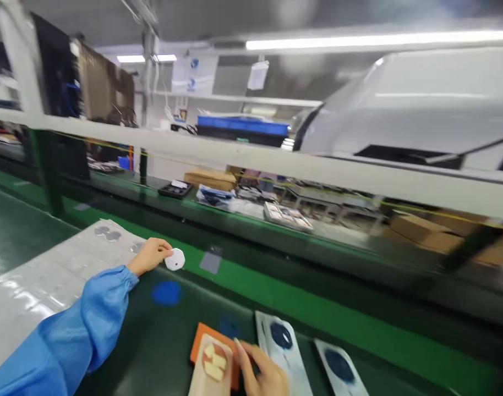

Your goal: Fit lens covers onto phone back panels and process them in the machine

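My left hand (152, 256), its arm in a blue sleeve, reaches out over the bench. Thumb and fingers pinch the edge of a thin, round white disc (175, 259) with a small dark mark. At the lower middle lies an orange block (202, 331), and on it a beige, phone-shaped plate (202, 368) with several pale yellow pieces (215, 363) in its round area. My right hand (266, 371) is at their right side, fingers bent against the edge; its lower part is cut off by the frame. Just beyond it lies a silver phone-like panel (293, 357) with a dark round patch.
A second such panel (344, 368) lies further right. A clear plastic sheet (65, 269) with round discs covers the bench's left side. Behind the green bench (338, 319) run a raised ledge and a white rail (218, 147). A partitioned tray (286, 215) and cardboard boxes stand beyond.
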Motion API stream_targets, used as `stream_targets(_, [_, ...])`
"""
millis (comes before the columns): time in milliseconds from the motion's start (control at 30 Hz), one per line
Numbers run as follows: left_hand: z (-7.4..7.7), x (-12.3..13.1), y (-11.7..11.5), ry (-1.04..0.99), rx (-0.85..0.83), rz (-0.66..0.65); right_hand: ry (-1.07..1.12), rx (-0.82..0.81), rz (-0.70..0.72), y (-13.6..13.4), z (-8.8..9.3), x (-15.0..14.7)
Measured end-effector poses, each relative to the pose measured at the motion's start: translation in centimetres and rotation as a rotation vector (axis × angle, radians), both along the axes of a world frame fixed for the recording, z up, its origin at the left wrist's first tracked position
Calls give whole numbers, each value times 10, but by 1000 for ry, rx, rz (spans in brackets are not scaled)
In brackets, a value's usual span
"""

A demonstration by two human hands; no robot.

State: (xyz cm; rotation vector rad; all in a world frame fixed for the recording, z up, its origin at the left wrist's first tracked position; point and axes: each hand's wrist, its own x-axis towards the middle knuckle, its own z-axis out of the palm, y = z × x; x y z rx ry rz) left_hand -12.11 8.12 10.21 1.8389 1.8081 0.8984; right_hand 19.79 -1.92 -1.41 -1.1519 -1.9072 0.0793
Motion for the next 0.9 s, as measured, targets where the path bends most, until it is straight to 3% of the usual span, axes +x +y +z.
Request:
stream_targets(67, [-12, 51, -16, -56, -10, -184, 134, -159, 91, -2, 12, -4])
stream_targets(167, [-31, 106, -47, -68, -13, -336, 89, -100, 140, 7, 20, -13])
stream_targets(233, [-45, 122, -64, -49, 12, -389, -40, -8, 168, 9, 17, -14])
stream_targets(367, [-79, 115, -77, -29, 86, -445, -194, 90, 249, 1, 3, -6])
stream_targets(500, [-103, 102, -80, 115, 32, -558, -345, 155, 241, -13, -5, -2])
stream_targets(733, [-110, 106, -83, 181, 27, -629, -588, 219, 66, -28, -12, 0])
stream_targets(900, [-110, 103, -84, 172, 86, -796, -596, 194, 57, -32, -17, -3])
